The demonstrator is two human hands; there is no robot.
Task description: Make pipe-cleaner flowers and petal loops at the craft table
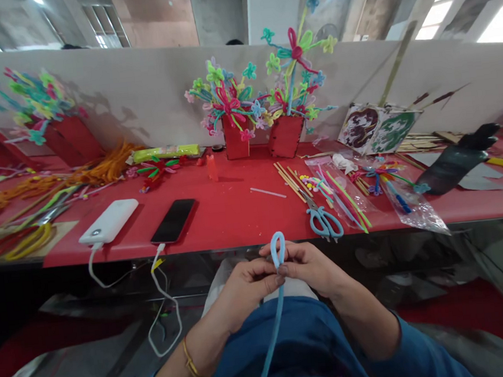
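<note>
A light blue pipe cleaner (273,335) is bent into a narrow loop at its top, and its long tail hangs down over my lap. My left hand (255,280) pinches it just below the loop between thumb and fingers. From the other side my right hand (308,264) grips the same spot, its thumb close to the left thumb. Both hands are in front of the table's edge, above my lap. Blue-handled scissors (325,222) lie on the red table (231,214), nearest to my right hand.
A black phone (173,221) and a white power bank (109,221) with cables lie on the left. Pipe-cleaner flowers stand in red boxes (288,136) at the back. Wooden sticks (290,182), plastic bags (427,210) and a dark bottle-like object (452,168) are on the right.
</note>
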